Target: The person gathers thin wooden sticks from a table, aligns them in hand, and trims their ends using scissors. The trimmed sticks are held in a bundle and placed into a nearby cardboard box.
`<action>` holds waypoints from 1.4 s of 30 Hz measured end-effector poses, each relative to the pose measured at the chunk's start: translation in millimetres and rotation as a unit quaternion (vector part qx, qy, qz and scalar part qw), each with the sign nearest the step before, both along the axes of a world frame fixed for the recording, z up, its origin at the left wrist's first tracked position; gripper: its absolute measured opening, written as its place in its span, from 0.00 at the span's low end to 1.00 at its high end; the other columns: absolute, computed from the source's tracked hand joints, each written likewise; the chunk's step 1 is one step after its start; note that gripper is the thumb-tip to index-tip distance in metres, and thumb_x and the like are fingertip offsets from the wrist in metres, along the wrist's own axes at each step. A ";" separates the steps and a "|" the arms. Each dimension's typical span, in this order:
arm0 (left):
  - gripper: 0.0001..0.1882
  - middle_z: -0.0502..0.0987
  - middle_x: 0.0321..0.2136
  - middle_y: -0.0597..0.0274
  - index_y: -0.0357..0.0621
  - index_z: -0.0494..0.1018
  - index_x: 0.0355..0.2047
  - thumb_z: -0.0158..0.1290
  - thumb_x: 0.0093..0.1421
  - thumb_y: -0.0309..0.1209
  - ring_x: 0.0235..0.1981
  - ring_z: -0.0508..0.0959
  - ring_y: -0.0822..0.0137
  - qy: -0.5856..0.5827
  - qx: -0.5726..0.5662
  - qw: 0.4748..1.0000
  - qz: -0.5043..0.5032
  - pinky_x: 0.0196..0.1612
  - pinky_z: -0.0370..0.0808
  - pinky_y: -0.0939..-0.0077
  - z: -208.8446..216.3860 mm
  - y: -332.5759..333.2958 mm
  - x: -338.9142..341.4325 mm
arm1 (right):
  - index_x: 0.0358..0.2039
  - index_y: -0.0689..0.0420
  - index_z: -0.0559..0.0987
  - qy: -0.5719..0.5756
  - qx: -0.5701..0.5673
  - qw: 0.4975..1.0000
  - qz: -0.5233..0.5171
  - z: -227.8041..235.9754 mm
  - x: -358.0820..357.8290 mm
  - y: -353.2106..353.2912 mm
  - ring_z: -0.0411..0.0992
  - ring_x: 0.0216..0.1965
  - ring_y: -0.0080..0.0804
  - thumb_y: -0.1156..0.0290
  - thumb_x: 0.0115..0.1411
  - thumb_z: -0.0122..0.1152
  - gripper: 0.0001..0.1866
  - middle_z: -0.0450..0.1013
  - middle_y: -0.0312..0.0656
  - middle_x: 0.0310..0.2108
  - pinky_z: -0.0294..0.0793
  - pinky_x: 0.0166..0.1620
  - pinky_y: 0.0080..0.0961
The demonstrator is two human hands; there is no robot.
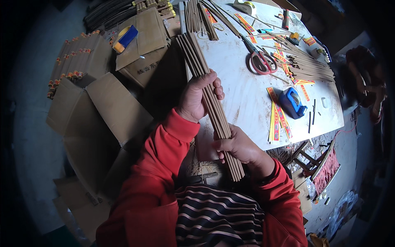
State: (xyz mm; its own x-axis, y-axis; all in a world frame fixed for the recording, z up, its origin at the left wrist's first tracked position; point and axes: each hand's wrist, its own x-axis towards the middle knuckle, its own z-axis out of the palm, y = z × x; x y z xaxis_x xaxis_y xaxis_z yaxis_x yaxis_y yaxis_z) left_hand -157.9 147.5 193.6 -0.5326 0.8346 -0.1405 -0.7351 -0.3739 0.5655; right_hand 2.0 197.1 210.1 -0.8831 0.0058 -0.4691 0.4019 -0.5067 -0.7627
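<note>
Red slvs (158,158), blk striped garment (218,216)

Bundle of sticks (215,109), centre: two stretches partly hidden by left hand (195,97) and right hand (241,146). Striped cloth (218,216): cut off by lower edge. Surface (234,78): far end cut off by top edge. Open box (117,109), left: depths too dark to read. Brown shape (364,78), far right: too dim to tell.

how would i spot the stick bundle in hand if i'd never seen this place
Find the white table, then the red sleeves reaching toward its left side. There, a bundle of long brown sticks slants down rightward, left hand gripping above right hand. Unlike the sticks lying on the table, this bundle is held in both hands.
</note>
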 end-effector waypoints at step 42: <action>0.02 0.65 0.18 0.67 0.38 0.67 0.27 0.49 0.52 0.23 0.19 0.64 0.74 -0.101 0.102 0.989 -0.025 0.24 0.65 0.81 -9.2 -5.0 -33.1 | 0.40 0.62 0.67 0.077 -0.264 0.959 0.065 -19.5 8.3 13.2 0.73 0.26 0.32 0.58 0.58 0.53 0.19 0.71 0.46 0.29 0.76 0.31 0.25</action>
State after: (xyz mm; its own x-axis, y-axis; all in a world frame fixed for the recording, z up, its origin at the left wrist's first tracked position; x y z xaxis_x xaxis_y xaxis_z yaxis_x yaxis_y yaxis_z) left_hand -191.0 142.5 184.4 -0.4686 0.8809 -0.0663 -0.8458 -0.4257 0.3214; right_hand 10.3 210.4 190.6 -0.9193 -0.3119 -0.2398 0.3911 -0.7916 -0.4695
